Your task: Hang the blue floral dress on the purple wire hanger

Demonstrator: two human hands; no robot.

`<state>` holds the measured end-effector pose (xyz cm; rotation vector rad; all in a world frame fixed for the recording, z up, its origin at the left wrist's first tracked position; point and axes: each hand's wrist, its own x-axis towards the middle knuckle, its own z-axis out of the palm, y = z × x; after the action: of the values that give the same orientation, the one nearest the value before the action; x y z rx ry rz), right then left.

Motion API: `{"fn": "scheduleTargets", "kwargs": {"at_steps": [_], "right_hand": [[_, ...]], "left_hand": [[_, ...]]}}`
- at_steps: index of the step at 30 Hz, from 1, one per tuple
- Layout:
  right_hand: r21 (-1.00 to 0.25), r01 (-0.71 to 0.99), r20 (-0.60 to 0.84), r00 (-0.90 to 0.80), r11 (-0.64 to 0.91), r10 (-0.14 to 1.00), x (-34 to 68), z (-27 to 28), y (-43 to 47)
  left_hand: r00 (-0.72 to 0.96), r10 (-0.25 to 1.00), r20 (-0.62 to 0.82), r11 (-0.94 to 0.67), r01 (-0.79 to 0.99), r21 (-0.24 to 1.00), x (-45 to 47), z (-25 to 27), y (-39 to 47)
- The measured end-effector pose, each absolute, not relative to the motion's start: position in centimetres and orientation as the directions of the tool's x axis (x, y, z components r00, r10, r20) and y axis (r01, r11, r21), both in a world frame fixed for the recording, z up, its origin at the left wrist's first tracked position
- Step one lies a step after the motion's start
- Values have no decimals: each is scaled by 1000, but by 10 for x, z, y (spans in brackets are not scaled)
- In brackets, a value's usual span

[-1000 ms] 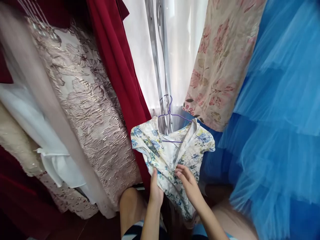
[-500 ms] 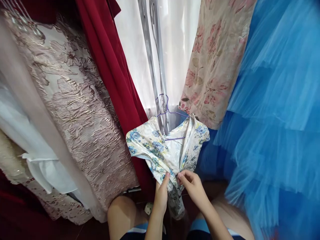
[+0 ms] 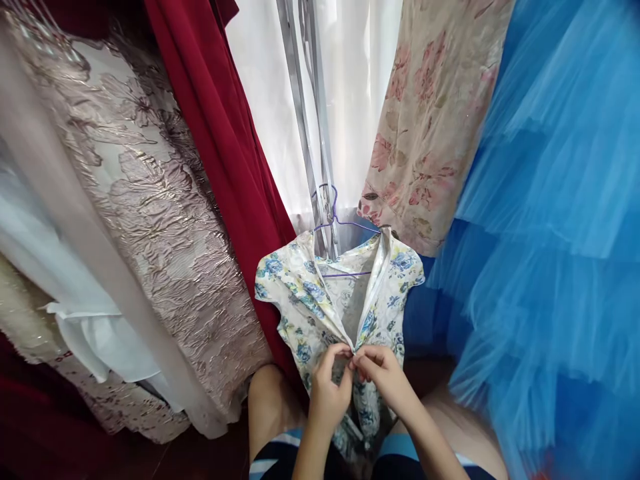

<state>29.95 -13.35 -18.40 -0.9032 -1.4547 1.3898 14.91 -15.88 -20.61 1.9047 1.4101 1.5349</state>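
A white dress with blue flowers (image 3: 303, 293) hangs in front of me on a thin purple hanger (image 3: 345, 223). Its V-shaped opening, edged like a zip, narrows to a point at about waist height. At that point my right hand (image 3: 385, 373) pinches the fabric with thumb and fingertips; any small pull there is hidden. Just left of it, my left hand (image 3: 330, 387) is closed on the dress too, fingertips almost touching the right ones. The lower dress falls between my knees.
Grey straps (image 3: 300, 100) hang down to the hanger before a white curtain (image 3: 350, 80). Left are a dark red garment (image 3: 215, 147) and a pink textured gown (image 3: 165, 220). Right are a beige floral garment (image 3: 415, 133) and a blue tulle dress (image 3: 545, 187).
My left hand has moved up and in beside my right hand at the opening's point. The dress now hangs flatter and wider, and its opening is spread more.
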Motion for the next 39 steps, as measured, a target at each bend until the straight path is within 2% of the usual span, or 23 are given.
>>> {"fn": "scheduleTargets", "kwargs": {"at_steps": [7, 11, 15, 21, 29, 33, 39], "right_hand": [[-997, -66, 66, -422, 42, 904, 305, -175, -135], [-992, -118, 12, -503, -55, 864, 304, -164, -139], [-979, -162, -31, -481, -123, 876, 300, -164, -143], [-972, -191, -43, -424, -136, 905, 294, -171, -141], [-991, -122, -7, -414, -62, 910, 306, -152, -136], [-994, -91, 85, -412, 52, 907, 298, -111, -102], [-961, -203, 242, -291, 188, 926, 271, -39, -44]], "left_hand": [[-146, 855, 497, -380, 476, 793, 167, -210, -157], [-177, 857, 483, -367, 447, 815, 167, -206, -160], [-152, 829, 539, -434, 433, 790, 160, -206, -163], [-66, 887, 458, -395, 405, 824, 156, -204, -164], [0, 884, 468, -408, 488, 771, 166, -197, -173], [3, 884, 468, -386, 568, 727, 166, -194, -170], [8, 896, 444, -356, 610, 707, 169, -182, -163]]}}
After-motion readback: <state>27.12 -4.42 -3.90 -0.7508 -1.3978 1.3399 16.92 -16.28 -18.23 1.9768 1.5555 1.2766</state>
